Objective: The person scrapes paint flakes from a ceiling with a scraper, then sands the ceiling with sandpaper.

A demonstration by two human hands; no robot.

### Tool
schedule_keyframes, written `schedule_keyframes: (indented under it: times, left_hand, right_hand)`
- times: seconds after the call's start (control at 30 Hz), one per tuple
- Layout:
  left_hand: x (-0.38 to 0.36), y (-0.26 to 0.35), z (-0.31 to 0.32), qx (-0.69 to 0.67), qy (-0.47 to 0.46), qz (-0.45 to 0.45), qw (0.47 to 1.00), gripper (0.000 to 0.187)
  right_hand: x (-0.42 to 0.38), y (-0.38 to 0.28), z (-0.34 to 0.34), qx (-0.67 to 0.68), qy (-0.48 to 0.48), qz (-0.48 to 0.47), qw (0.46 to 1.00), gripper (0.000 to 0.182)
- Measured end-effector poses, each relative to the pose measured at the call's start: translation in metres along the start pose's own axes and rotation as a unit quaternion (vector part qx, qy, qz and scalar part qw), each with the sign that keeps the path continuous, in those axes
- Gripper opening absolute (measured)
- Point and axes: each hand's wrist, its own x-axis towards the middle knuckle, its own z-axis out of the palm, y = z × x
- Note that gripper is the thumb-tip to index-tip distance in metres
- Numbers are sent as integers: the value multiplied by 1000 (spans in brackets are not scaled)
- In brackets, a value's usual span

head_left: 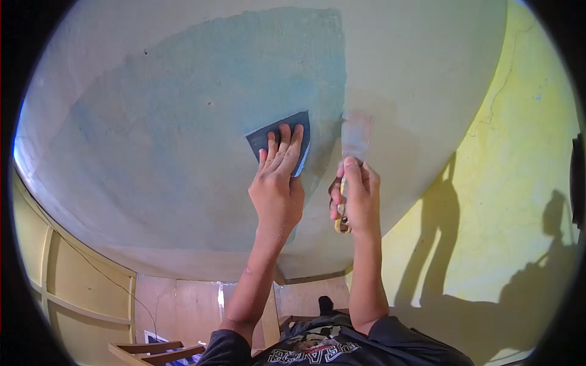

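My left hand (279, 177) presses a dark sheet (261, 138), which looks like sandpaper, flat against the large pale surface (403, 67). Its fingers lie spread over the sheet, and one edge of the sheet lifts at the right. A blue-green patch (183, 122) of the surface surrounds the sheet. To the right, my right hand (359, 186) is wrapped round the handle of a putty knife (356, 135). The knife's wide blade points up, beside the patch's right edge; whether it touches the surface I cannot tell.
A yellow wall (488, 238) with shadows and thin cracks stands at the right. Wooden framing (88, 308) runs along the lower left. Below are brown panels (189, 305) and a wooden frame (155, 354). A dark object (577, 183) sits at the far right edge.
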Motion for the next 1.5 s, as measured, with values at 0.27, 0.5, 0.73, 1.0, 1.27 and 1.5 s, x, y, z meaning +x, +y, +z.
schedule_keyframes:
  times: [0.27,0.5,0.73,1.0,1.27,1.5]
  left_hand:
    - [-1,-3,2,-5,-1,0,1000,76]
    - [-1,1,-2,-21,-7,-13,1000,60]
    - [1,4,-2,-35,-3,-17,999,51]
    - [-3,-5,4,-13,-9,-1,1000,75]
    - [1,6,3,-38,-7,-25,999,48]
    - [0,8,1,-25,-6,-27,999,50]
  right_hand:
    - [-5,3,7,11,15,6,1000,34]
    - [-6,5,4,13,10,16,1000,33]
    - [-4,1,10,4,33,13,999,31]
    - [0,3,2,-27,9,6,1000,34]
    - [-4,10,-6,-29,23,12,999,35]
    - [-3,5,-9,-33,20,7,999,31]
